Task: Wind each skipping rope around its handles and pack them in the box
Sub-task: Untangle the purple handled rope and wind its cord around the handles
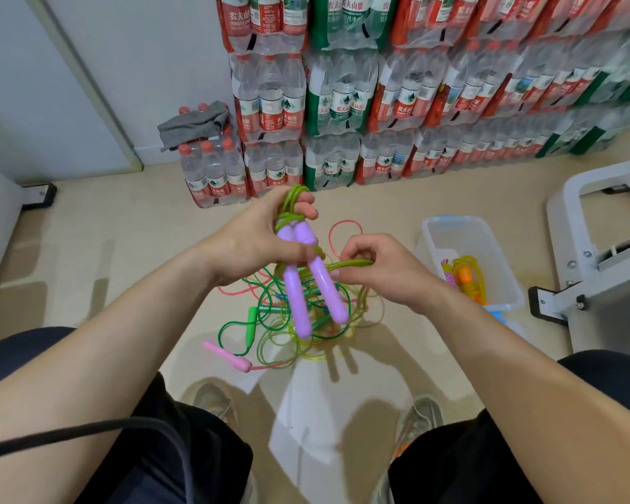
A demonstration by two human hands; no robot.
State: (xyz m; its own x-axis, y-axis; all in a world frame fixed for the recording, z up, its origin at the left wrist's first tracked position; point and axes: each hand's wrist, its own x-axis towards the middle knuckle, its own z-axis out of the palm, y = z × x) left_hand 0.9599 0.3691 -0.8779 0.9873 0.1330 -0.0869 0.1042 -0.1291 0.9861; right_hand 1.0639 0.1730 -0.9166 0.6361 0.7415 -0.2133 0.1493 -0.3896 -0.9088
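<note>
Over floor (131, 227) tangle (271, 334): handles (299, 296) gripped paired in L hand (259, 245) as winding core; rope (353, 264) pinched taut in R hand (377, 272), prob. mid-wrap.

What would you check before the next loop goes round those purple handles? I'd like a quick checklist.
1. Left hand grips both purple handles near their tops: ok.
2. Handles lie side by side: not ok, their lower ends splay apart.
3. Right hand pinches the green rope, ready to lead it round: ok.
4. Green rope runs free of the tangle on the floor: cannot tell, the strands overlap.
5. Box is open, with room beside the ropes already in it: ok.
</note>
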